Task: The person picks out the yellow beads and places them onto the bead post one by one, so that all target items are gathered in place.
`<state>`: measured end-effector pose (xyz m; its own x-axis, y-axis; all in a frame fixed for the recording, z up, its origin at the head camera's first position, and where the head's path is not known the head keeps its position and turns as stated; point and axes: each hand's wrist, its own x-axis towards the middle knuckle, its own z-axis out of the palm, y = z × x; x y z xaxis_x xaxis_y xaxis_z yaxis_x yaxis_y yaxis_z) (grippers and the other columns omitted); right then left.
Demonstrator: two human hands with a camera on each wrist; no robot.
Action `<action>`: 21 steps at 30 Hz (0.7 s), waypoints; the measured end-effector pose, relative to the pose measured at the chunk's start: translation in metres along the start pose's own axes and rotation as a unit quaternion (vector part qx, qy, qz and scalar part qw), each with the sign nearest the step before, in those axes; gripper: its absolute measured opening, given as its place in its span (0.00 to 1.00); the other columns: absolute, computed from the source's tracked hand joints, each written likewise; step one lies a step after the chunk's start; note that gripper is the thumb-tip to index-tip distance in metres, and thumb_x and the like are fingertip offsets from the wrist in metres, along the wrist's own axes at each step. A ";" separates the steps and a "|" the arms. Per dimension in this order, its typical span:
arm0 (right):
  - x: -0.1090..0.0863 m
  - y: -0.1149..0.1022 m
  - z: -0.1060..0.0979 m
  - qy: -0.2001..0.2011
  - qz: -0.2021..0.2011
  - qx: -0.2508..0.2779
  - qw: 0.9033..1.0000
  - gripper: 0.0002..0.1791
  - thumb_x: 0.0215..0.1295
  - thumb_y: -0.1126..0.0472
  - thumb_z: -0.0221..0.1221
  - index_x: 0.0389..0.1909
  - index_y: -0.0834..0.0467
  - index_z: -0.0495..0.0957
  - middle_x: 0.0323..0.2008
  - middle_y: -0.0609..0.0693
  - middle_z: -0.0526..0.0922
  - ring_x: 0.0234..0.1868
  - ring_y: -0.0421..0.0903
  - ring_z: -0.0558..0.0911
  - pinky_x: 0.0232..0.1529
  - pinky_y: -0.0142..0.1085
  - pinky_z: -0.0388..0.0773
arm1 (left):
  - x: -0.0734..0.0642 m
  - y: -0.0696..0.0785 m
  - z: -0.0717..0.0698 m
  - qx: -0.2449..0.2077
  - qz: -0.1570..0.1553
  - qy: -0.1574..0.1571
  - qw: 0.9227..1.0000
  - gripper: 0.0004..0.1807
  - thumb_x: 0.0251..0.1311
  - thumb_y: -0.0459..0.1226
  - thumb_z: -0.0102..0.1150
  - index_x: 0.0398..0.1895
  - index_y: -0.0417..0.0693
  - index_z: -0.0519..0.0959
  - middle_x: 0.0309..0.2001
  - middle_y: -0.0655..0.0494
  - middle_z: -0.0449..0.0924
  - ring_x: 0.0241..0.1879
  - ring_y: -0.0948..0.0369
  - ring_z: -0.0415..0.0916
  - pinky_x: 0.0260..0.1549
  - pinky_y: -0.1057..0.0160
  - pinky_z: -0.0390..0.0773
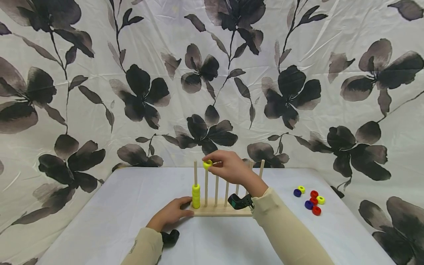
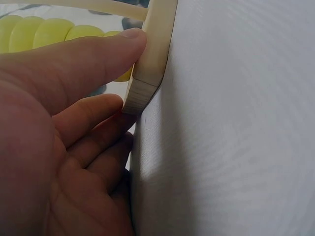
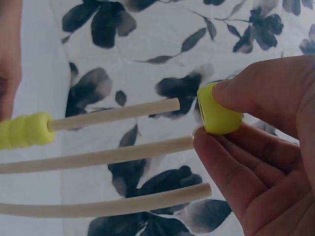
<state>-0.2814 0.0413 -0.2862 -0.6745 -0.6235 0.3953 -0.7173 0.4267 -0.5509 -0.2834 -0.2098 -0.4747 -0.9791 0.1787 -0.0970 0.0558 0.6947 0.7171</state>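
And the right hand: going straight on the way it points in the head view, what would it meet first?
Probably the leftmost wooden peg, near its tip, with the held yellow bead touching first. Depth is unclear: the right wrist view shows the bead beyond that tip, so it might pass over.

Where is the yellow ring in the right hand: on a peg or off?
Off: the right hand pinches the yellow ring with the pegs outside its hole.
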 end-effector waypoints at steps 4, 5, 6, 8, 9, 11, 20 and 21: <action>0.006 -0.001 0.003 0.005 -0.002 0.000 1.000 0.16 0.65 0.64 0.59 0.54 0.56 0.79 0.52 0.49 0.82 0.53 0.45 0.82 0.52 0.29 0.81 | 0.000 -0.001 -0.001 -0.002 0.003 -0.002 1.000 0.36 0.54 0.49 0.69 0.67 0.53 0.71 0.69 0.48 0.68 0.71 0.43 0.58 0.68 0.37 0.58; 0.008 -0.002 0.004 0.006 0.001 0.001 1.000 0.16 0.65 0.64 0.59 0.54 0.56 0.80 0.52 0.49 0.82 0.53 0.44 0.82 0.52 0.29 0.81 | 0.000 -0.001 -0.001 -0.001 0.007 -0.002 1.000 0.36 0.54 0.49 0.69 0.67 0.52 0.71 0.69 0.48 0.68 0.71 0.43 0.58 0.68 0.36 0.59; 0.010 -0.002 0.004 0.008 0.001 0.003 1.000 0.16 0.65 0.64 0.59 0.54 0.56 0.80 0.51 0.49 0.82 0.53 0.44 0.82 0.52 0.29 0.81 | 0.000 -0.001 -0.001 0.000 0.008 -0.003 1.000 0.36 0.54 0.49 0.68 0.67 0.52 0.71 0.69 0.48 0.68 0.71 0.43 0.58 0.68 0.37 0.58; 0.012 -0.002 0.005 0.011 0.004 0.003 1.000 0.16 0.65 0.64 0.59 0.54 0.56 0.79 0.51 0.49 0.81 0.52 0.44 0.82 0.52 0.29 0.81 | 0.000 -0.002 -0.002 0.003 0.013 -0.003 1.000 0.36 0.54 0.49 0.68 0.67 0.52 0.71 0.69 0.48 0.68 0.71 0.43 0.58 0.68 0.37 0.58; 0.014 -0.002 0.006 0.013 0.005 0.003 1.000 0.16 0.66 0.63 0.59 0.54 0.56 0.80 0.50 0.49 0.81 0.52 0.44 0.82 0.52 0.28 0.81 | 0.001 -0.002 -0.002 0.004 0.015 -0.003 1.000 0.36 0.54 0.49 0.68 0.67 0.52 0.71 0.69 0.48 0.68 0.71 0.43 0.58 0.68 0.37 0.59; 0.016 -0.002 0.007 0.015 0.003 -0.002 1.000 0.16 0.66 0.62 0.59 0.54 0.55 0.79 0.50 0.49 0.81 0.52 0.44 0.83 0.52 0.29 0.81 | 0.001 -0.002 -0.002 0.003 0.018 -0.004 1.000 0.36 0.54 0.50 0.68 0.67 0.52 0.71 0.69 0.48 0.68 0.71 0.43 0.58 0.68 0.37 0.59; 0.026 0.000 0.012 0.039 -0.008 -0.022 0.999 0.16 0.66 0.63 0.60 0.54 0.53 0.80 0.51 0.48 0.82 0.49 0.45 0.84 0.53 0.39 0.82 | 0.001 -0.003 -0.001 0.005 0.017 -0.002 1.000 0.35 0.53 0.49 0.69 0.66 0.53 0.72 0.68 0.49 0.69 0.71 0.44 0.59 0.68 0.37 0.60; 0.027 0.000 0.012 0.039 -0.007 -0.018 0.999 0.16 0.66 0.64 0.59 0.54 0.53 0.80 0.51 0.49 0.82 0.49 0.45 0.84 0.52 0.39 0.82 | 0.000 -0.003 -0.001 0.005 0.016 -0.002 1.000 0.35 0.53 0.49 0.69 0.66 0.53 0.71 0.68 0.49 0.69 0.71 0.44 0.59 0.68 0.37 0.60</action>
<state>-0.2976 0.0162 -0.2843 -0.6746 -0.5772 0.4602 -0.7320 0.4421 -0.5184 -0.2843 -0.2129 -0.4760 -0.9759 0.2042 -0.0765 0.0895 0.6951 0.7133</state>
